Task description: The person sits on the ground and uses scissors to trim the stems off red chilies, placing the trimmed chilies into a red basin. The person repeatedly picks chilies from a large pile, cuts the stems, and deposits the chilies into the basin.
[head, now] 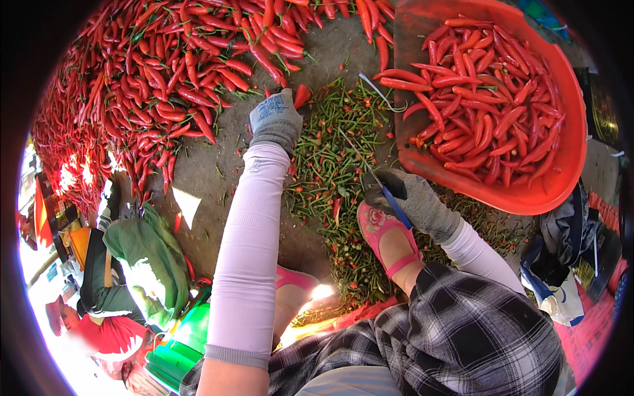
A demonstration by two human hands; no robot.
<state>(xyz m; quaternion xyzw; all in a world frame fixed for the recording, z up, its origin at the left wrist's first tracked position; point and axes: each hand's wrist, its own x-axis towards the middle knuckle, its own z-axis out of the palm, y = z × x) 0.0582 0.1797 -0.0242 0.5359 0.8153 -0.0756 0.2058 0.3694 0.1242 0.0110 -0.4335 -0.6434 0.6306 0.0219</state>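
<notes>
My left hand (276, 119), in a grey and blue work glove, is curled at the lower edge of a large heap of red chili peppers (163, 74). Red peppers show at its edges; its fingertips are hidden, and whether it grips one is unclear. In my right hand (413, 198), also gloved, is a blue-handled cutting tool (395, 205), its long thin blade pointing up and left over a pile of green pepper stems (329, 153). A red plastic scoop-shaped basin (569, 163) at the upper right holds many peppers, most without visible stems.
My feet in pink shoes (379, 222) stand beside and on the stems. A white strip (375, 84) lies near the basin. Green plastic containers (185, 336) and a person in red (111, 334) are at the lower left. Cloths and bags (557, 292) lie at the right.
</notes>
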